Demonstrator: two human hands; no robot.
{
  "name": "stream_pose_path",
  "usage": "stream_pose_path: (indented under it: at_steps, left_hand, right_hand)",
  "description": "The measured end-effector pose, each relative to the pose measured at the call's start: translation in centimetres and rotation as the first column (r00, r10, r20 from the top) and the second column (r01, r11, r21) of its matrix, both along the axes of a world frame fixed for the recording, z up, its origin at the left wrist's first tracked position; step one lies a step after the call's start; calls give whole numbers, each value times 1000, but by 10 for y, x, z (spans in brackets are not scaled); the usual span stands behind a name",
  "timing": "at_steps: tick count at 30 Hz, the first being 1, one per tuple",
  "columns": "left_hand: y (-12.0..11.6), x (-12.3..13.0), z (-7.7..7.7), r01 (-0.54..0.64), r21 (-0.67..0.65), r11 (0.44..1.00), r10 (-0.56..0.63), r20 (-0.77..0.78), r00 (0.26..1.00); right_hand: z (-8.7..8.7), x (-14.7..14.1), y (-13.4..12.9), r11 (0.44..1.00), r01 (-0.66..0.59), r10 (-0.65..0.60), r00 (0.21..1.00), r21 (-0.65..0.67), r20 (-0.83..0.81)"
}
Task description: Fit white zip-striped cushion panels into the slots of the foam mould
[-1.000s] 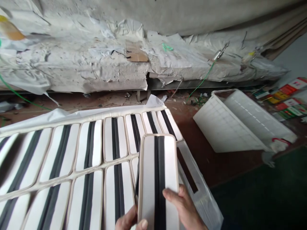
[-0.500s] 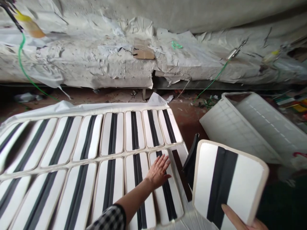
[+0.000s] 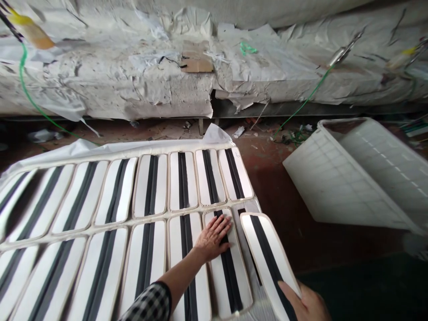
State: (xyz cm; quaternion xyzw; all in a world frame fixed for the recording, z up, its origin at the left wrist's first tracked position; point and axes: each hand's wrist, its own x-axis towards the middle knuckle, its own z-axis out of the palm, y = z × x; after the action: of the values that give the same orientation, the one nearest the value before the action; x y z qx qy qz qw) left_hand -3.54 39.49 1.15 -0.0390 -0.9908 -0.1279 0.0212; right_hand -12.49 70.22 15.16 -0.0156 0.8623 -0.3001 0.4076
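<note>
My left hand (image 3: 213,237) lies flat with spread fingers on a white panel (image 3: 230,281) that has a black centre stripe and beige edging. My right hand (image 3: 306,303) grips the lower right edge of a similar striped panel (image 3: 274,243), its thumb on top; the other fingers are hidden beneath. The held panel tilts at the right end of the near row, over the table's edge. A short dark strip (image 3: 251,258) shows on the table between these two panels. More striped panels (image 3: 150,185) lie side by side in two rows on the light-covered table (image 3: 240,205).
A white bin (image 3: 337,178) stands tilted on the red floor (image 3: 267,178) to the right. Beyond the table runs a bench (image 3: 133,89) under torn, stained covering. On it lie a yellow-capped bottle (image 3: 31,31) and a metal spray tool (image 3: 344,51) with a green hose (image 3: 309,98).
My right hand has brought its panel left and down to the near row's end, turning it more edge-on. My left hand stays flat on its panel. The view has shifted slightly.
</note>
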Motion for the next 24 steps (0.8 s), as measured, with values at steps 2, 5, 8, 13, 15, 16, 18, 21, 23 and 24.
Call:
stream_pose_path:
  at_steps: [2,5,8,13,15,16,18,21,23,24]
  left_hand:
    - [1,0,-2,-5,3,1000,5,17,1000]
    - [3,-1,-6,-18,20,1000,17,38,999]
    - [5,-3,-8,-39,40,998,36,57,998]
    - [6,-10,-5,-84,77,993,79,64,995]
    - [7,-14,-4,-97,90,991,92,52,994]
    - [7,-15,-4,-102,97,990,98,46,994]
    - [9,-19,-5,-108,109,988,104,39,994]
    - [11,-27,-7,-105,107,989,101,36,994]
    - [13,-33,-8,-88,79,993,86,32,996]
    - [14,-36,-9,-74,63,995,72,31,997]
  right_hand:
    - [-13,-9,-4,1000,-1,3,998,-22,68]
    - [-34,-33,-11,994,40,-25,991,-106,135]
    - [-54,-61,-19,978,94,-53,975,-186,214]
    - [-77,-88,-27,962,179,-65,882,-206,467]
    - [-83,-91,-29,963,217,-115,870,-163,479]
    - [-86,-92,-29,962,235,-143,868,-140,475]
    - [-91,-92,-31,958,264,-185,864,-108,468]
    - [-95,-91,-33,954,280,-200,855,-102,479]
    - [-95,-90,-34,950,281,-181,847,-134,500]
    - [-96,-90,-34,946,277,-154,844,-171,514]
